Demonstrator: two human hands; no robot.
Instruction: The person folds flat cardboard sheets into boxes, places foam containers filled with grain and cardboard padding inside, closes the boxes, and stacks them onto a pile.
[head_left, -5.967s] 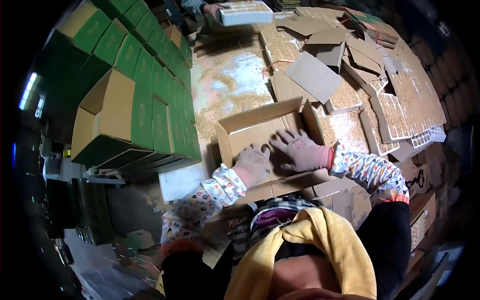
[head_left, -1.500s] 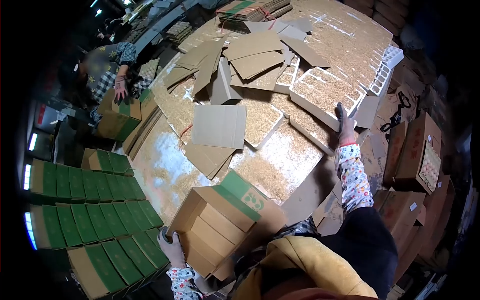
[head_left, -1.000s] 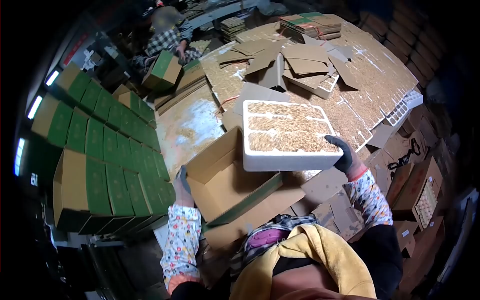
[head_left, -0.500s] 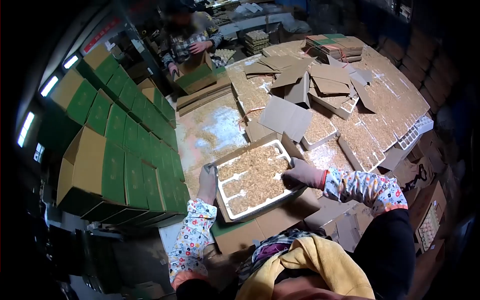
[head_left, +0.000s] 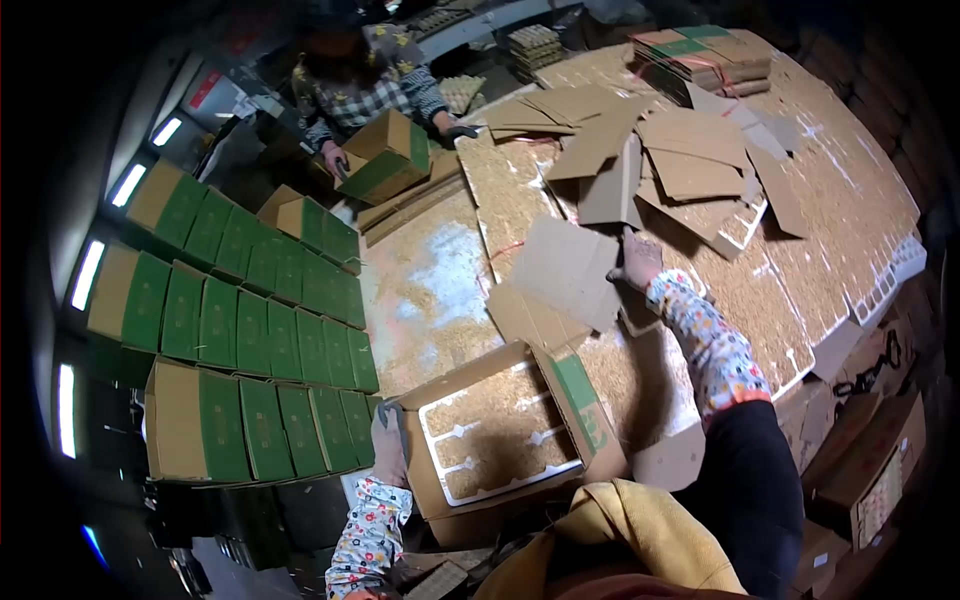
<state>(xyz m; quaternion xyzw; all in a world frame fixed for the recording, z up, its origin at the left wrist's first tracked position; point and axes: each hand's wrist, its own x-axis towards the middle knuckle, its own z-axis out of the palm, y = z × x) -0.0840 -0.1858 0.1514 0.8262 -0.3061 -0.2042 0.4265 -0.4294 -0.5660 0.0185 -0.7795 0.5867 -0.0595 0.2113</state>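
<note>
In the head view, the sheet (head_left: 560, 268) lies on the table (head_left: 440, 265), beyond the box (head_left: 470, 378) and just to the left of the right hand (head_left: 640, 262). That hand is much the nearer one; the left hand (head_left: 390, 445) is well apart from the sheet, down at the box's left wall. The right fingers are bent and reach the sheet's right edge; whether they pinch it or only touch it I cannot tell. The left hand has its fingers hooked over the wall, grasping the box there. The sheet looks nearly square from here, so I cannot name a long axis; it is turned askew, its side by the hand running away from the wearer, with its near end toward the box. The box stands open side up close to the wearer, its long axis running left to right and slightly away at the right end, where a green flap (head_left: 575, 388) stands. The tray (head_left: 460, 432) sits inside, its long axis along the box's.
</note>
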